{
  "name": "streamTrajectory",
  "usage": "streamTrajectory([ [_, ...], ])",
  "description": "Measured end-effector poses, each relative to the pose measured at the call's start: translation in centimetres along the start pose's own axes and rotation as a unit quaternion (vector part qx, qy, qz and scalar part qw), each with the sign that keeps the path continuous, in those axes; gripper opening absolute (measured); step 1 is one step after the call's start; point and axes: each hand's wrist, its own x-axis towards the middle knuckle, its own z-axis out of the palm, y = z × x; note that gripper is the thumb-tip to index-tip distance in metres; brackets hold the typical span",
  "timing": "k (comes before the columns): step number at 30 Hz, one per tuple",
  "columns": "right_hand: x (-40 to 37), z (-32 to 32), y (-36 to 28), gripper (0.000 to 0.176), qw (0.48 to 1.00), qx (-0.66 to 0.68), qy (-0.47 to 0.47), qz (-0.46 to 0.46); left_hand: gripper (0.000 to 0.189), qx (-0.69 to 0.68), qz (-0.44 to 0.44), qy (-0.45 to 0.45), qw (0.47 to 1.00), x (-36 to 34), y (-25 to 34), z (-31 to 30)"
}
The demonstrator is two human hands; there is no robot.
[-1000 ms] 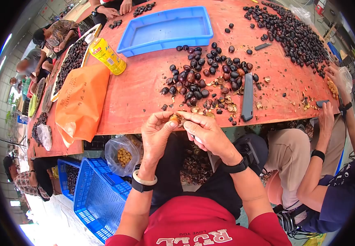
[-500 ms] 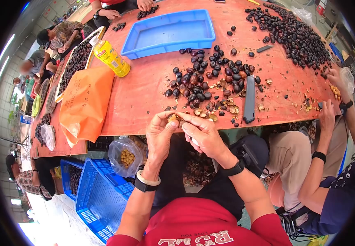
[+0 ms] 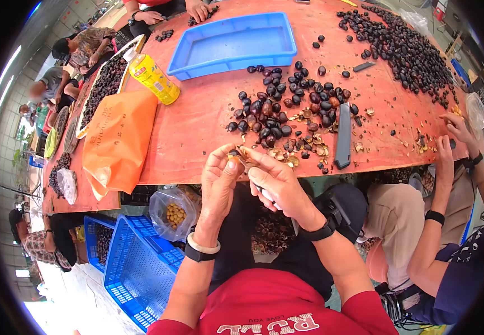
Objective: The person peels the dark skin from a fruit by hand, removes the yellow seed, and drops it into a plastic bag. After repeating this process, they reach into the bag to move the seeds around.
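My left hand (image 3: 220, 174) pinches a partly peeled dark-shelled nut (image 3: 234, 154) between thumb and fingertips, just above the table's near edge. My right hand (image 3: 278, 181) is closed around a small tool with a white handle (image 3: 268, 196); its working end is largely hidden by the fingers. The right fingertips meet the nut, where a bit of brown shell lifts from it. Beyond my hands lies a loose heap of glossy dark nuts (image 3: 274, 132), with pale shell scraps (image 3: 291, 161) on its near side.
A grey box-cutter-like tool (image 3: 343, 135) lies right of the heap. A blue tray (image 3: 231, 70), yellow bottle (image 3: 153, 79) and orange bag (image 3: 120, 142) stand on the red table (image 3: 197, 123). Below are a bag of yellow kernels (image 3: 175, 215) and blue crates (image 3: 141, 268). A co-worker's hands (image 3: 449, 146) work at right.
My hands stay together around the nut, the fingers shifting slightly and the right hand tilting a little. The co-worker's hands at right have moved closer together and lower.
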Motion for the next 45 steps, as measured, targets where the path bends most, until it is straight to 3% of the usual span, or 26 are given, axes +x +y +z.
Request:
streamTrajectory([
  [7,-0.5,-0.2,-0.7,0.042,0.991,-0.127,0.004,-0.033,0.039,0.065,0.001,-0.009,0.998,-0.2,0.0,0.3],
  [17,-0.5,-0.3,-0.9,0.04,0.991,-0.133,0.024,-0.013,0.033,0.09,-0.007,0.0,0.996,-0.2,-0.1,0.3],
  [29,0.6,-0.5,0.3,0.038,0.999,0.011,0.028,0.038,0.03,0.159,0.043,0.033,0.986,0.0,-1.0,-0.3],
  [32,0.6,-0.5,0.1,0.037,1.0,0.001,0.024,0.019,0.031,0.122,0.057,0.044,0.99,0.3,-1.0,0.2],
  [34,0.7,-0.4,0.9,0.035,0.992,-0.11,0.038,-0.055,0.029,0.11,0.031,0.039,0.993,0.2,-0.5,0.0],
  [35,0.9,-0.6,1.3,0.035,0.992,-0.11,0.038,-0.055,0.029,0.098,0.003,0.033,0.995,0.1,-0.3,-0.1],
  [37,1.2,-0.7,1.9,0.034,0.976,-0.156,0.029,-0.146,0.028,0.088,0.003,0.028,0.996,0.1,-0.2,-0.2],
  [41,0.7,-0.2,1.1,0.034,0.991,-0.104,0.024,-0.079,0.027,0.082,0.041,0.04,0.995,0.1,-0.4,0.2],
  [45,1.5,0.4,1.5,0.035,0.999,0.049,0.021,-0.011,0.026,0.096,0.048,0.065,0.992,0.3,-0.7,-0.1],
])
